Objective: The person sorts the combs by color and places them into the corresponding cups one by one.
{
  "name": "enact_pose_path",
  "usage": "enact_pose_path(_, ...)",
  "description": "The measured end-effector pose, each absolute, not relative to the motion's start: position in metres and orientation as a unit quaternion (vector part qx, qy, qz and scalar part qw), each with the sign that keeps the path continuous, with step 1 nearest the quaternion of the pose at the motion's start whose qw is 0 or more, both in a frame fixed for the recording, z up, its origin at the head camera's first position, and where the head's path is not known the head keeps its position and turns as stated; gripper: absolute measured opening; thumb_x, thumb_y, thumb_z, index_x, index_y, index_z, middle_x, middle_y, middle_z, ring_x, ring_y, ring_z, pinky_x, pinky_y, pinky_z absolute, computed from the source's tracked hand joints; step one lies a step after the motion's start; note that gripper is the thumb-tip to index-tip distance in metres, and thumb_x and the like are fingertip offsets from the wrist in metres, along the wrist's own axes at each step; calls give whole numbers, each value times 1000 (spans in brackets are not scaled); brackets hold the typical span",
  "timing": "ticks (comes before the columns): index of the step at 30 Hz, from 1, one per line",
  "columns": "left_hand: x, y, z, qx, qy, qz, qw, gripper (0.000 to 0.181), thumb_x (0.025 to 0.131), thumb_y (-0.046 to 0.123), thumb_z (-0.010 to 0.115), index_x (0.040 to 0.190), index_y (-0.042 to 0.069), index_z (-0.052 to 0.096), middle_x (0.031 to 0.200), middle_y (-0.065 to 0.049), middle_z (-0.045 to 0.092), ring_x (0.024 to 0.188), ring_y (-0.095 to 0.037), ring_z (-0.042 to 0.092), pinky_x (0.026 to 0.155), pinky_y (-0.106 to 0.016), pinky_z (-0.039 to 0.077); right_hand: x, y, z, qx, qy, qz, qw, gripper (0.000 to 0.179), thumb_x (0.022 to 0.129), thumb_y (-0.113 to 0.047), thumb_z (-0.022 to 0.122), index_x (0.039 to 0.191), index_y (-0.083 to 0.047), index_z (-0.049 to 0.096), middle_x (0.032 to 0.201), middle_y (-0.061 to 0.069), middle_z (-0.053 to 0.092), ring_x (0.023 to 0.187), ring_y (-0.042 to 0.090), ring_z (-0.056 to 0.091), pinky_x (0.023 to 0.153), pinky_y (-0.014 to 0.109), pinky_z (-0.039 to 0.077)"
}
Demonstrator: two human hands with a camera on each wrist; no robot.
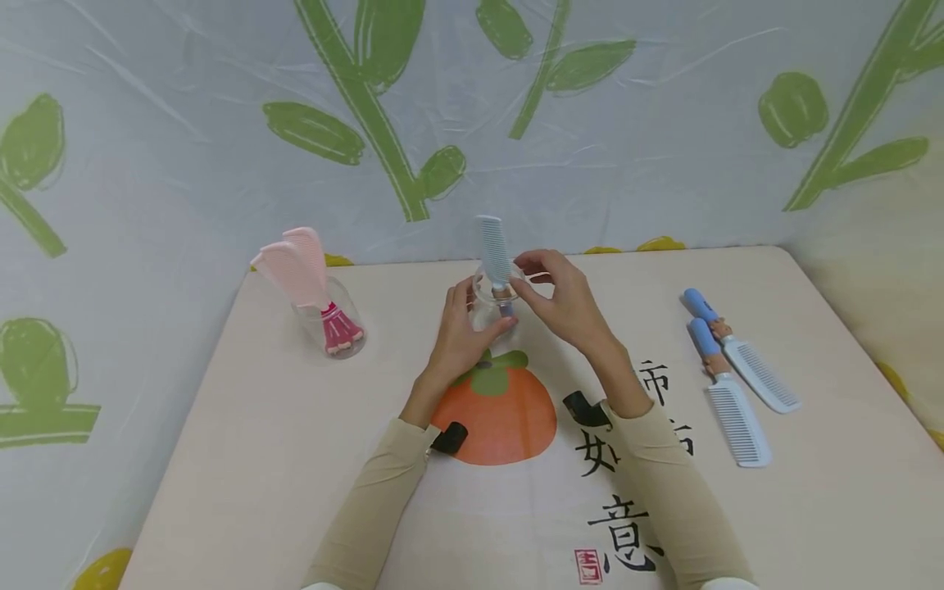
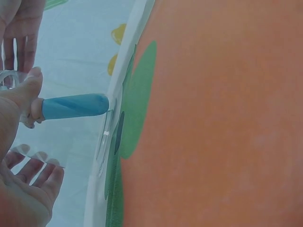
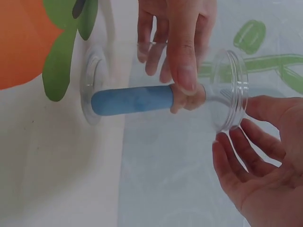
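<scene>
A light-blue comb with a blue handle stands in a clear jar, teeth end up and out of the mouth. Below its head, the comb has a small tan figure. My left hand grips the jar's side, thumb across the front and fingers behind. At the rim, my right hand holds the jar between thumb and fingers. Through the clear wall, the handle's lower end shows near the jar's base in the right wrist view.
Left on the table, pink combs with dark-pink handles lean in another clear jar. Two more light-blue combs, one nearer and one farther, lie on the right. A patterned cloth wall rises behind the table.
</scene>
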State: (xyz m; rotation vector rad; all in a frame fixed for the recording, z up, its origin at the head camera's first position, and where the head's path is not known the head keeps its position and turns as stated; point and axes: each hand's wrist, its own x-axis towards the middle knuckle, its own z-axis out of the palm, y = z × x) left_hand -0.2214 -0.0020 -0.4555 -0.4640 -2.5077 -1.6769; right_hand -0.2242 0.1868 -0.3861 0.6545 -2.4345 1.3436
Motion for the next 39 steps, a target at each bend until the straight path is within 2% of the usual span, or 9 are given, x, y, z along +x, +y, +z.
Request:
enact_pose_path(9, -221, -1, -455, -145, -826, -543, 41, 85, 87, 32, 84, 152, 7, 35, 140, -13, 43, 129, -31, 47, 112, -46, 42, -218, 199, -386, 224, -849, 462, 121, 31, 97, -3, 70, 124, 9, 60, 119, 24, 63, 109, 39, 64, 96, 55, 53)
enact_pose_path(22, -221, -1, -456, -144, -826, -543, 41, 85, 87, 34, 85, 152, 9, 35, 140, -12, 43, 130, -28, 46, 113, -44, 41, -210, 229, -386, 212, -876, 415, 126, 32, 97, -5, 70, 126, 5, 61, 120, 21, 65, 109, 35, 65, 96, 53, 53)
enact_pose_path(35, -222, -1, -459, -154, -819, -552, 43, 84, 88, 32, 84, 151, 7, 36, 139, -16, 44, 129, -29, 47, 112, -44, 41, -194, 264, -385, 181, -899, 380, 122, 33, 99, -9, 68, 129, 3, 61, 122, 19, 65, 111, 35, 63, 97, 56, 51)
enact_pose_path(39, -222, -1, -459, -153, -819, -552, 42, 84, 88, 32, 84, 152, 8, 35, 138, -15, 44, 129, -28, 46, 112, -43, 41, -190, 279, -388, 176, -903, 368, 136, 33, 99, -9, 68, 129, 3, 61, 122, 18, 66, 111, 35, 64, 98, 50, 51)
